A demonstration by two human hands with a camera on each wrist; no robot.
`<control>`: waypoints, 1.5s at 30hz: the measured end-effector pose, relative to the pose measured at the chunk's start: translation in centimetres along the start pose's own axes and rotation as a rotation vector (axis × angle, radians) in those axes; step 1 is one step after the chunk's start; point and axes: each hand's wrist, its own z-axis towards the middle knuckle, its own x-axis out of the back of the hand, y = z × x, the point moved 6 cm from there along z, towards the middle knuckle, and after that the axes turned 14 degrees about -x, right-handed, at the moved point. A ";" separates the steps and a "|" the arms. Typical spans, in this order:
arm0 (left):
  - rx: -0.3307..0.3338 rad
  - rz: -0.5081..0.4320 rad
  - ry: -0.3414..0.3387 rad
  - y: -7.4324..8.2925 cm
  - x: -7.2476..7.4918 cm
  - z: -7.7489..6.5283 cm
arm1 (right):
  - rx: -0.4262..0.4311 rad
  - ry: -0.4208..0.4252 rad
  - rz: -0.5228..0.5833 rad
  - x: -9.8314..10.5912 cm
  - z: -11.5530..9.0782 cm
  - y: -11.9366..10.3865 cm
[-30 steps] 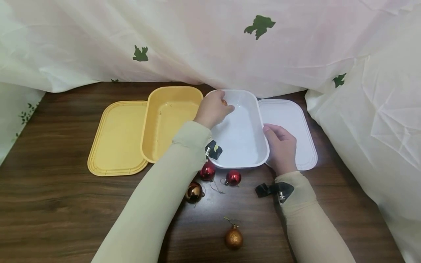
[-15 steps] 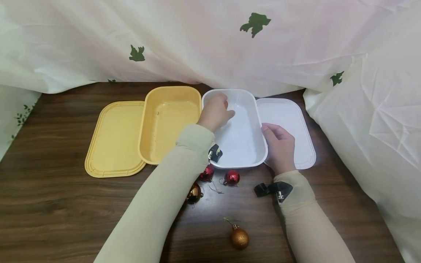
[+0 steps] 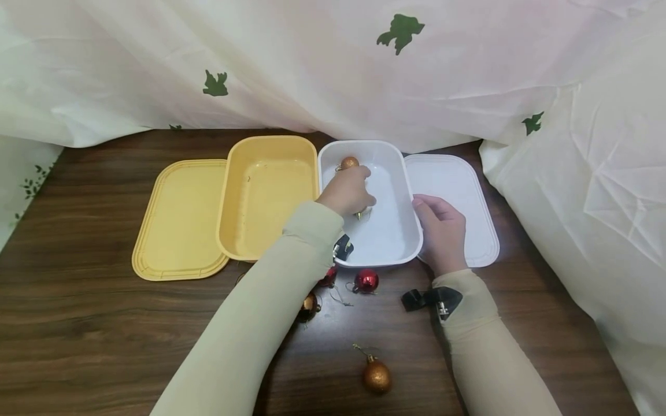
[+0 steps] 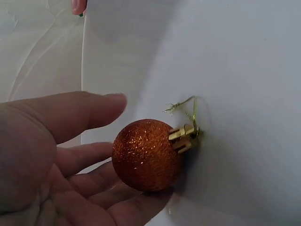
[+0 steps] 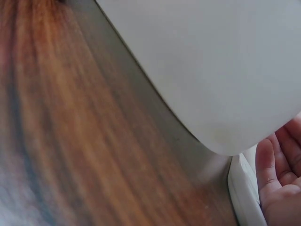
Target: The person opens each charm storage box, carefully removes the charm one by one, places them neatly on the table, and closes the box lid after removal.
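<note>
In the head view, my left hand (image 3: pixel 346 192) is inside the white plastic tub (image 3: pixel 391 236). A glittery orange Christmas bauble (image 4: pixel 146 155) lies against its fingers in the left wrist view. The thumb stands apart from that bauble, and its gold cap and string point away from the palm. Just beyond the hand, another orange bauble (image 3: pixel 350 162) rests in the tub's far left part. My right hand (image 3: pixel 444 234) holds the tub's right rim between thumb and fingers; the grip is partly hidden behind the tub in the right wrist view.
A yellow tub (image 3: pixel 270 202) adjoins on the left, beside a yellow lid (image 3: pixel 182 219). A white lid (image 3: pixel 458 196) lies right. Nearer are red baubles (image 3: pixel 366 280), a shiny bronze bauble (image 3: pixel 308 307) partly behind the left sleeve, and a glittery orange bauble (image 3: pixel 377 377). Curtain (image 3: pixel 312 69) hangs behind.
My left hand has let go of an orange bauble at the white tub's far left and moved back nearer. The front orange bauble rolled slightly right. My right hand stays put.
</note>
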 end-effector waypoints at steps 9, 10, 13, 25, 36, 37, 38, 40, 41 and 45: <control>-0.043 0.069 -0.021 0.1 -0.5 -0.2 | 0.024 -0.005 -0.021 -0.1 0.2 0.2; -0.044 0.062 -0.010 0.2 -0.5 -0.2 | 0.027 -0.004 -0.022 -0.1 0.2 0.3; -0.058 0.042 0.033 0.4 -0.2 -0.2 | 0.037 0.005 -0.030 0.0 0.2 0.3; -0.215 -0.004 0.089 2.8 1.2 -1.6 | 0.022 -0.004 -0.068 -0.1 -0.2 0.1; -0.315 0.010 0.145 4.6 2.6 -4.5 | -0.003 0.028 -0.107 0.0 -0.2 0.1; -0.314 0.018 0.152 4.7 2.7 -4.8 | -0.008 0.029 -0.109 0.0 -0.2 0.1; -0.315 0.021 0.158 4.8 2.9 -5.1 | -0.013 0.033 -0.117 0.0 -0.2 0.1; -0.314 0.027 0.168 4.8 3.1 -5.7 | -0.027 0.035 -0.120 0.0 -0.2 0.1; -0.317 0.034 0.174 4.9 3.2 -6.0 | -0.032 0.035 -0.121 0.0 -0.1 0.1; -0.338 0.031 0.186 4.9 3.4 -6.8 | -0.048 0.039 -0.117 0.1 -0.1 0.1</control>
